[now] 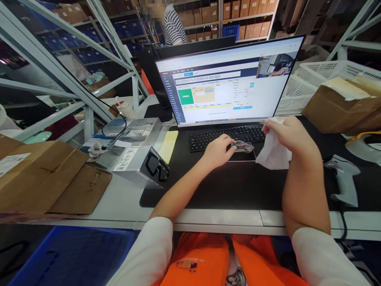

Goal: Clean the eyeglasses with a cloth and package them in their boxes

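Note:
My left hand (218, 151) is in front of the keyboard (208, 139), its thumb and fingers closed on the edge of a small clear plastic bag (244, 147). What lies inside that bag is too small to make out. Farther right, my right hand (287, 129) pinches a thin, whitish, crumpled sheet or pouch (272, 153), which hangs down over the black desk mat (220, 186). A pale straight edge shows on the mat just below the clear bag.
Behind the keyboard stands a lit monitor (214, 91). To the left are a silver box (143, 171) with a goggles picture, yellow notes (169, 145) and a cardboard box (44, 178). A barcode scanner (345, 178), another carton (336, 105) and white baskets (333, 69) are at right. A person (174, 26) stands beyond.

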The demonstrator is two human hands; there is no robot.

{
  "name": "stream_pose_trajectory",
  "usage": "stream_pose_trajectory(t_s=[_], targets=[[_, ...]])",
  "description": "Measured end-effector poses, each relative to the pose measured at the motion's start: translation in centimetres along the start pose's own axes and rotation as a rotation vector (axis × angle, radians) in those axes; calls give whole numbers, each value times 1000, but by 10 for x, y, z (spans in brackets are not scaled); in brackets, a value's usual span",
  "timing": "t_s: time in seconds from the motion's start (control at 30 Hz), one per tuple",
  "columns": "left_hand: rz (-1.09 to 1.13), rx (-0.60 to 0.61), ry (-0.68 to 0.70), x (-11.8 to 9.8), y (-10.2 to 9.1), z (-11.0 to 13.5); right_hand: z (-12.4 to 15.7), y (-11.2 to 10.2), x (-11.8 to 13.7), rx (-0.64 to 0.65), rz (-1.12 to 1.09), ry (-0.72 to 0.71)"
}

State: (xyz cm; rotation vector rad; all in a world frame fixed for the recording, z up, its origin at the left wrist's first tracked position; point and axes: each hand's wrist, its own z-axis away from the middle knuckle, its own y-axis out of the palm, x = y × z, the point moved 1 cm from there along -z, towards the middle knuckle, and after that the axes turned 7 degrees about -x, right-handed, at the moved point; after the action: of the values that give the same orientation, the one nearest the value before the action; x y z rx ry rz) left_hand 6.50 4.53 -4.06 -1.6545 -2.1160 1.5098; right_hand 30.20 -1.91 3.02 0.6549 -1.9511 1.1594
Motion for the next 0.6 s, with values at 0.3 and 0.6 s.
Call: stream_pose_trajectory(t_s=[0.3, 0.6], targets=[[19, 35, -47, 18, 16, -47, -20, 44, -24, 394, 173, 33], [437, -190, -55, -38, -89, -60, 16, 14, 22, 243, -83, -279]])
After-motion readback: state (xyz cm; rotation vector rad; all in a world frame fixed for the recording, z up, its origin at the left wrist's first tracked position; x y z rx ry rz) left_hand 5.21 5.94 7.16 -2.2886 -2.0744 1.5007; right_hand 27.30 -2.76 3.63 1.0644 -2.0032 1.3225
